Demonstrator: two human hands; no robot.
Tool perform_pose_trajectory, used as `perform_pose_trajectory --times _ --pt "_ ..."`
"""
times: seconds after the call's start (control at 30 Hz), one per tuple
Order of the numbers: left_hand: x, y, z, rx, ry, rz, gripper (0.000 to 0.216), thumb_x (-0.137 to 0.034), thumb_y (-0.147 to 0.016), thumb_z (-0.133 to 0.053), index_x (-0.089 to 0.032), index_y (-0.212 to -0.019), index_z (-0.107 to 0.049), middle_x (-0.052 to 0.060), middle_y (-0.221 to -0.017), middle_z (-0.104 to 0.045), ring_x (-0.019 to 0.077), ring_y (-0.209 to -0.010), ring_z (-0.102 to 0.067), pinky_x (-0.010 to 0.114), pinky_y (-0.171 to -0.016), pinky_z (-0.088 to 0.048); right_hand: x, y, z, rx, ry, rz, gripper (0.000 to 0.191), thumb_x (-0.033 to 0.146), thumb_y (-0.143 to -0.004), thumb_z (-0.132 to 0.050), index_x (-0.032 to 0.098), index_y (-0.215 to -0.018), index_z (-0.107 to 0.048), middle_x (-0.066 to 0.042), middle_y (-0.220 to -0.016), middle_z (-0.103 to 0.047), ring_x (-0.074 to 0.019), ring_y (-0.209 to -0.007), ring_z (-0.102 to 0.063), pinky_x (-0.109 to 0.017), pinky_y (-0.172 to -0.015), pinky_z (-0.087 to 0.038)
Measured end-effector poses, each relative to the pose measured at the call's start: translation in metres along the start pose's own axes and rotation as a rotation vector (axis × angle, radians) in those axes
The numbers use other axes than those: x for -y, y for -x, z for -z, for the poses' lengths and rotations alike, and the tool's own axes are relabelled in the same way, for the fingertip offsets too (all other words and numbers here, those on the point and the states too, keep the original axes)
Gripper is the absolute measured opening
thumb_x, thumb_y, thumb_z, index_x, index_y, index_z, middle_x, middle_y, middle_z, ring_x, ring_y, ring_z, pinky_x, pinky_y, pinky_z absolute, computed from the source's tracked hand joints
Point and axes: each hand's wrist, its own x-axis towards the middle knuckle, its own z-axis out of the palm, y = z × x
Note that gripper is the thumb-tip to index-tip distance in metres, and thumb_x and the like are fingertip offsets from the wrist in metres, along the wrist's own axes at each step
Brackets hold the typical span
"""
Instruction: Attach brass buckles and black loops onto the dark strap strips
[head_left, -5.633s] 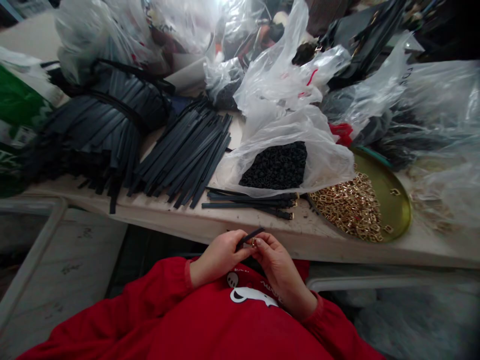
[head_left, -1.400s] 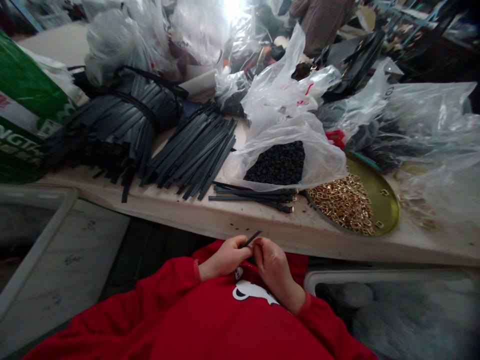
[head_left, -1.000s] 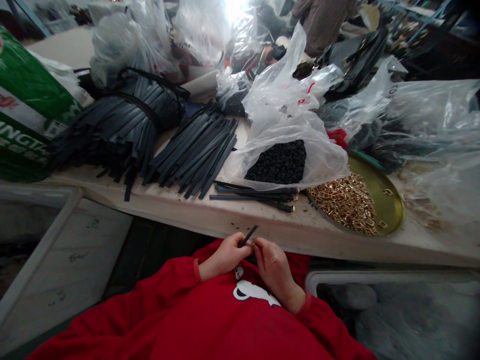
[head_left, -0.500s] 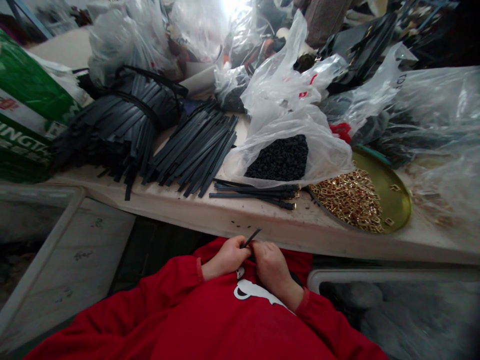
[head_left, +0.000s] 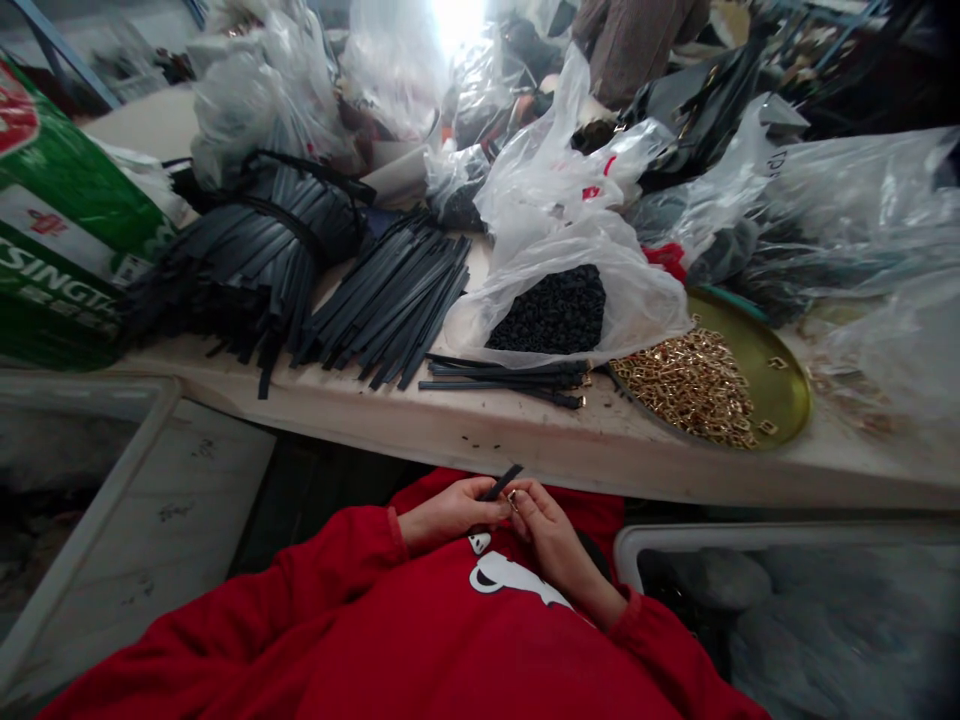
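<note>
Left hand (head_left: pixel 450 510): closed around a black strap (head_left: pixel 501 482), which is pinched between thumb and fingers; the strap's free end is pointed up and right, toward the table (head_left: pixel 525 445). Right hand (head_left: pixel 544 515): fingertips pressed together on a small gold buckle (head_left: pixel 511 495) at the strap. Both hands are held close together just below the table edge, over a red sweater (head_left: pixel 420 640).

On the table, listed from left: 1 green bag (head_left: pixel 52 230); 1 tied bundle (head_left: pixel 247 245) of dark strips; 1 loose pile (head_left: pixel 390 300) of black straps; 1 short stack (head_left: pixel 510 378) of finished straps with buckled ends; 1 clear bag (head_left: pixel 559 305) of small black loops; 1 round tray (head_left: pixel 780 380) heaped with gold buckles. More plastic bags are piled behind.
</note>
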Motion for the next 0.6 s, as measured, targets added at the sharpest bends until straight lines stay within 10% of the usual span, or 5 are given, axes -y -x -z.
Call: perform_pose_trajectory --times 0.6 --pt "0.015 0.006 -0.007 -0.055 0.06 -0.129 0.049 -0.038 -0.053 -0.079 -0.013 -0.09 -0.06 -0.003 -0.065 -0.051 0.009 -0.06 -0.048 0.022 -0.059 -0.036 0.0 0.012 -0.007 0.33 -0.537 -0.166 0.019 0.032 -0.08 -0.056 0.019 -0.092 -0.051 0.012 -0.042 -0.023 -0.0047 -0.037 -0.01 -0.019 -0.036 -0.013"
